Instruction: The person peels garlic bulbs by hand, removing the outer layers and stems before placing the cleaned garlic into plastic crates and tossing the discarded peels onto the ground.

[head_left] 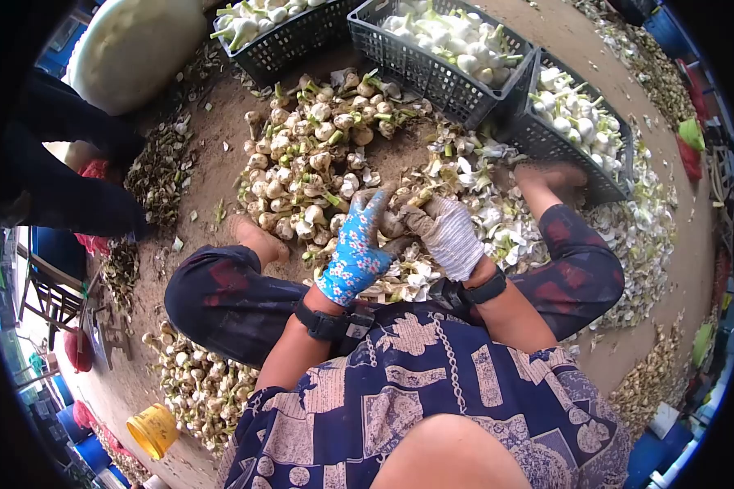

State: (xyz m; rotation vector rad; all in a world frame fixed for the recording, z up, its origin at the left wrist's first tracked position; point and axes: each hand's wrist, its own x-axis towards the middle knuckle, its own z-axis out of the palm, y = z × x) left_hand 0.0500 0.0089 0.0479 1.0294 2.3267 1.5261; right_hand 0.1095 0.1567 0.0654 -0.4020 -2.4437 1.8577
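Observation:
My left hand (357,251), in a blue floral glove with dirty fingertips, is closed around a garlic bulb (392,225) in front of my lap. My right hand (451,236), in a whitish knit glove, closes on the same bulb from the other side; its fingertips are partly hidden. Just beyond my hands lies a heap of soil-stained garlic bulbs (302,138), some with cut green stems. Loose white garlic skins (497,216) cover the ground by my right hand and spread under my right leg.
Black crates of cleaned garlic stand ahead: one at far left (289,41), one in the middle (432,69), one at right (575,151). Another person's dark-trousered legs (73,163) are at left, near a big pale sack (139,53). A yellow bucket (153,430) and more garlic (200,383) lie lower left.

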